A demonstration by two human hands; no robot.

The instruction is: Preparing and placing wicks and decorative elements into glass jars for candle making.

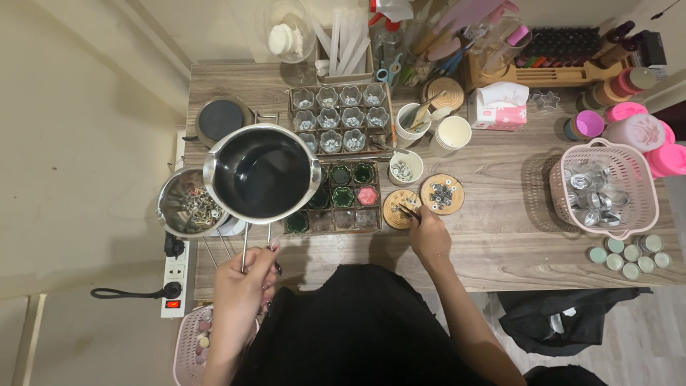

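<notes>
left hand point(246, 275) clamped on the wire handle of the steel pouring pot point(262, 174), handle running straight back toward me. i note the pot hangs over the tray of moulds point(343, 196). right hand point(427, 232) pinches a thin stick at the wooden disc point(400, 207), just right of the tray.

Dim, warm overhead light, soft shadows under the body, sharp centre, wide-angle bending at the edges.
</notes>
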